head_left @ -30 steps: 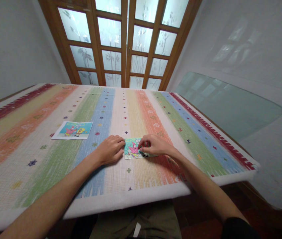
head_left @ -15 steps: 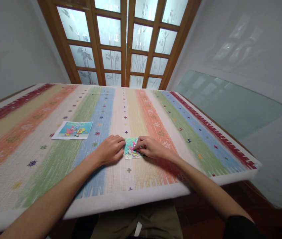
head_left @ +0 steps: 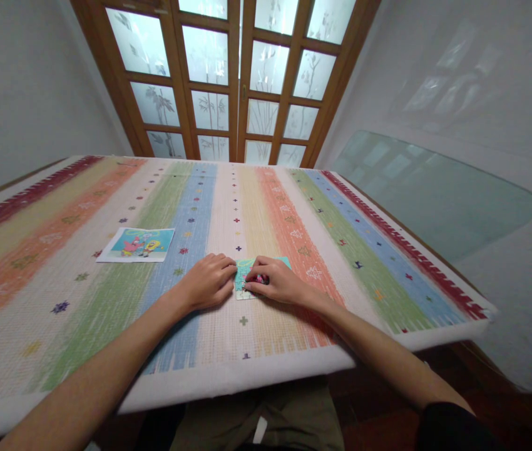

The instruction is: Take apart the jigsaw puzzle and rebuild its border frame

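Observation:
A small jigsaw puzzle (head_left: 247, 268) with a teal cartoon picture lies on the striped cloth of the table (head_left: 294, 213), near the front edge. My left hand (head_left: 209, 280) rests at the puzzle's left edge, fingers curled and pressed against it. My right hand (head_left: 275, 280) lies over most of the puzzle, fingers bent with the tips pressing on its pieces. Only the puzzle's left part and top right corner show. A printed picture card (head_left: 138, 244) of the same cartoon lies further left.
Wooden doors with frosted glass panes (head_left: 242, 81) stand behind the table. A glass sheet (head_left: 435, 194) leans against the right wall. The table's front edge is close to my lap.
My right hand has slid left across the puzzle, from its right edge to its middle, covering more of it. My left hand has stayed put.

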Available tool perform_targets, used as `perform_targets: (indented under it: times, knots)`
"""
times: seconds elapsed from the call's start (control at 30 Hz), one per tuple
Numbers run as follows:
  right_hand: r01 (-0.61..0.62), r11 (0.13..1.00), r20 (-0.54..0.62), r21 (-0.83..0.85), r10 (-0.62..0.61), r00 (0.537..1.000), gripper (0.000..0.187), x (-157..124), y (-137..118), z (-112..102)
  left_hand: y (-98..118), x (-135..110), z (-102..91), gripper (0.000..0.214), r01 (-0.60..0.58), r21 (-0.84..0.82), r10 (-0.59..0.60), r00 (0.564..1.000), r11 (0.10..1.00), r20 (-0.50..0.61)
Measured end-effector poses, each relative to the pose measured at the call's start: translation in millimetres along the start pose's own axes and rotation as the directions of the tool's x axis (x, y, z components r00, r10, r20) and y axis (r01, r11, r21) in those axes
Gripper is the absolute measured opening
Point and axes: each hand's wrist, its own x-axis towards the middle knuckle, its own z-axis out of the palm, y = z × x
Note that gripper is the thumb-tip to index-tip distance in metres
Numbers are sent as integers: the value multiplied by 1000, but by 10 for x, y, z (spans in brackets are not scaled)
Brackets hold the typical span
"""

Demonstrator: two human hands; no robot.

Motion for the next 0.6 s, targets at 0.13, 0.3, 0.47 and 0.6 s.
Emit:
perform_targets:
  times: [0.13,0.3,0.47,0.6]
  knots:
    - [-9,1000,18,0,9,1000,4,2,-13,5,2,2,13,22,2,-4,-2,1000,1000,-4]
    - [-3,1000,14,-8,3,1000,6,4,-10,6,5,7,9,22,-9,-7,9,1000,1000,-4]
    - [27,1000,27,-4,-27,999,10,-4,14,45,-2,1,11,22,-4,-16,4,1000,1000,-10]
    - [22,1000,4,-21,-22,1000,10,-8,19,66,-11,-4,19,22,-6,-20,5,1000,1000,-17]
